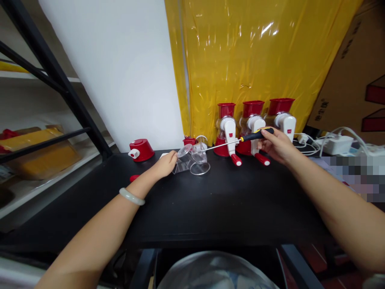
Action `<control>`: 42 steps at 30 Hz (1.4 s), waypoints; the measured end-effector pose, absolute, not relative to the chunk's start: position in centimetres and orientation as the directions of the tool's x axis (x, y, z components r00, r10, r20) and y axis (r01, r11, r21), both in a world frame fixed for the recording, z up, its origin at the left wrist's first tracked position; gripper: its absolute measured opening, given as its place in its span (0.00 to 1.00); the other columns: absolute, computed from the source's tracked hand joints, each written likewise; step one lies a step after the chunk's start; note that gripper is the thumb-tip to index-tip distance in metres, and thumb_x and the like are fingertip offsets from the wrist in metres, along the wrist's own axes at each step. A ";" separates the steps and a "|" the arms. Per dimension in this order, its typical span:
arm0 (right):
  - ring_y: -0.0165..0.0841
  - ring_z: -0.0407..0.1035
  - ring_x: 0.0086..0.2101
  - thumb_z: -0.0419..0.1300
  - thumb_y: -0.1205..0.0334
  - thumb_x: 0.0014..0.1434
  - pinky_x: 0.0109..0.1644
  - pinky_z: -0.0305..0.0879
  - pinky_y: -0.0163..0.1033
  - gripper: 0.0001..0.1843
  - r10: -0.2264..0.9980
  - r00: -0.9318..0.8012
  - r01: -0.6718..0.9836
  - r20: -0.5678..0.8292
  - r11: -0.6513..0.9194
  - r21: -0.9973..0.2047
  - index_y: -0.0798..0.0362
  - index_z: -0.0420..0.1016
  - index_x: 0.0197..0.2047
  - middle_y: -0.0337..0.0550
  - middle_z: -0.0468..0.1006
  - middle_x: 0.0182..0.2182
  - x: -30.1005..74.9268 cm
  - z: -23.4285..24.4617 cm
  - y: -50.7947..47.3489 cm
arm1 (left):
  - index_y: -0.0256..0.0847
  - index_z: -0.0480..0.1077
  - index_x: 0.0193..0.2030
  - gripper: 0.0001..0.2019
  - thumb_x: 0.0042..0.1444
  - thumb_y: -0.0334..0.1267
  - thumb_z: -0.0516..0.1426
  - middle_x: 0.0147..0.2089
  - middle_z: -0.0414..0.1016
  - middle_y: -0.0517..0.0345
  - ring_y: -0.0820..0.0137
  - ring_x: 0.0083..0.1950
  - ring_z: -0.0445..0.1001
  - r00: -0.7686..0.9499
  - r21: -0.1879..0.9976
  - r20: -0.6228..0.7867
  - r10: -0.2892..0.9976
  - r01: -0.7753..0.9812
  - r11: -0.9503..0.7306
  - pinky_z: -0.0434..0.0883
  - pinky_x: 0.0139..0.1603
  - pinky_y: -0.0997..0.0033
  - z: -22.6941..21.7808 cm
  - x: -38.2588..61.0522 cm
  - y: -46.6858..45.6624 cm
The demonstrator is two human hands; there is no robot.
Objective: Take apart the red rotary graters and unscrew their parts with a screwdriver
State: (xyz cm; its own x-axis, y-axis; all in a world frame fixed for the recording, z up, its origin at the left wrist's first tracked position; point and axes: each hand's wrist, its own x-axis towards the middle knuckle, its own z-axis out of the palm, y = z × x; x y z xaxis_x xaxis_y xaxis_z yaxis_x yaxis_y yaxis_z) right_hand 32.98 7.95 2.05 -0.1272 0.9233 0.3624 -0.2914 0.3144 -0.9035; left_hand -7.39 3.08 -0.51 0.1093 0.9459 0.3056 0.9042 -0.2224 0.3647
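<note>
My left hand [166, 163] grips a clear plastic housing [192, 159] lying on its side on the black table [210, 200]. My right hand [275, 144] is closed on a screwdriver [240, 140] with a black and yellow handle. Its long shaft points left, and the tip reaches the clear housing. A jade bangle [131, 196] circles my left wrist.
Three red and white hand-crank grinders [252, 127] stand in a row against a yellow plastic curtain [255, 60]. A red cap [140, 150] sits at the table's back left. White chargers and cables [331, 143] lie at the right. A black metal rack [51, 80] stands left.
</note>
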 end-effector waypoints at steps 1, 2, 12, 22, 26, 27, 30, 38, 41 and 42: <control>0.26 0.69 0.18 0.74 0.51 0.41 0.23 0.66 0.31 0.26 0.926 -0.128 -0.306 0.355 0.304 -0.902 0.52 0.67 0.37 0.33 0.74 0.21 32.9 2.0 7.9 | 0.42 0.64 0.36 0.18 0.64 0.47 0.39 0.35 0.76 0.50 0.63 0.38 0.76 0.107 0.368 0.305 0.946 0.903 -0.220 0.69 0.41 0.65 -0.5 -7.4 3.1; 0.26 0.69 0.18 0.74 0.51 0.41 0.24 0.67 0.31 0.25 0.928 -0.131 -0.318 0.349 0.294 -0.901 0.52 0.67 0.36 0.33 0.74 0.21 32.9 2.0 7.9 | 0.42 0.64 0.36 0.18 0.64 0.47 0.39 0.35 0.77 0.50 0.63 0.38 0.76 0.105 0.369 0.304 0.947 0.903 -0.219 0.69 0.42 0.65 -0.5 -7.3 3.1; 0.29 0.73 0.20 0.75 0.51 0.37 0.25 0.72 0.31 0.25 0.937 -0.134 -0.374 0.322 0.253 -0.892 0.54 0.72 0.34 0.37 0.77 0.22 32.8 1.9 8.0 | 0.42 0.64 0.35 0.17 0.64 0.47 0.39 0.35 0.76 0.51 0.63 0.38 0.76 0.109 0.367 0.310 0.945 0.903 -0.225 0.69 0.42 0.65 -0.4 -7.2 3.0; 0.29 0.74 0.22 0.72 0.54 0.45 0.24 0.70 0.29 0.20 0.931 -0.159 -0.341 0.328 0.260 -0.904 0.55 0.75 0.39 0.39 0.77 0.23 33.0 2.0 8.0 | 0.42 0.64 0.35 0.17 0.64 0.46 0.39 0.35 0.76 0.51 0.63 0.38 0.76 0.116 0.362 0.313 0.943 0.903 -0.231 0.69 0.42 0.65 -0.5 -7.2 3.0; 0.31 0.73 0.21 0.69 0.56 0.48 0.23 0.69 0.32 0.16 0.934 -0.146 -0.270 0.327 0.280 -0.921 0.54 0.75 0.38 0.40 0.77 0.21 33.1 2.1 8.1 | 0.42 0.65 0.36 0.17 0.64 0.46 0.39 0.35 0.77 0.50 0.63 0.39 0.76 0.116 0.371 0.313 0.943 0.899 -0.234 0.69 0.42 0.65 -0.4 -7.1 2.9; 0.32 0.72 0.20 0.68 0.56 0.48 0.23 0.69 0.34 0.15 0.934 -0.150 -0.256 0.325 0.280 -0.925 0.53 0.74 0.38 0.41 0.77 0.21 33.2 2.1 8.1 | 0.42 0.65 0.36 0.17 0.64 0.46 0.39 0.35 0.77 0.50 0.63 0.39 0.76 0.114 0.371 0.312 0.943 0.899 -0.232 0.69 0.42 0.65 -0.4 -7.1 2.9; 0.34 0.72 0.19 0.67 0.53 0.48 0.22 0.68 0.37 0.16 0.937 -0.150 -0.234 0.316 0.277 -0.932 0.51 0.70 0.36 0.39 0.76 0.21 33.2 1.9 8.5 | 0.42 0.65 0.36 0.17 0.64 0.46 0.39 0.35 0.77 0.50 0.63 0.39 0.76 0.111 0.363 0.312 0.943 0.904 -0.227 0.69 0.42 0.65 -0.2 -7.0 2.8; 0.31 0.67 0.16 0.64 0.37 0.49 0.20 0.66 0.38 0.24 0.929 -0.019 -0.071 0.371 0.369 -0.927 0.47 0.63 0.34 0.35 0.72 0.19 33.3 1.0 9.7 | 0.42 0.64 0.35 0.17 0.64 0.46 0.39 0.35 0.76 0.50 0.63 0.38 0.75 0.115 0.361 0.310 0.944 0.904 -0.229 0.69 0.41 0.66 -0.2 -7.0 2.8; 0.31 0.66 0.16 0.65 0.36 0.46 0.19 0.65 0.38 0.26 0.928 0.006 -0.042 0.373 0.373 -0.927 0.47 0.63 0.34 0.33 0.70 0.18 33.4 0.8 9.9 | 0.42 0.64 0.35 0.17 0.64 0.46 0.39 0.34 0.76 0.51 0.64 0.38 0.75 0.117 0.359 0.309 0.944 0.905 -0.229 0.69 0.42 0.66 -0.3 -7.0 2.8; 0.30 0.65 0.15 0.66 0.36 0.45 0.19 0.65 0.38 0.27 0.929 0.011 -0.049 0.369 0.369 -0.928 0.47 0.62 0.33 0.32 0.69 0.18 33.5 0.8 9.9 | 0.42 0.64 0.35 0.17 0.64 0.46 0.40 0.34 0.76 0.51 0.64 0.38 0.75 0.118 0.358 0.310 0.943 0.905 -0.231 0.69 0.42 0.66 -0.3 -7.0 2.8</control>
State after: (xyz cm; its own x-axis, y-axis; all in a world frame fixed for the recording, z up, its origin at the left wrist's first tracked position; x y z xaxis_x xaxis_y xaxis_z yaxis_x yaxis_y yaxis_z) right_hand 33.46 9.89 0.75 0.0111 0.9293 0.3691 -0.0493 0.3692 -0.9281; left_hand -6.99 2.77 -0.26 0.1176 0.9433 0.3103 0.9047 -0.2306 0.3583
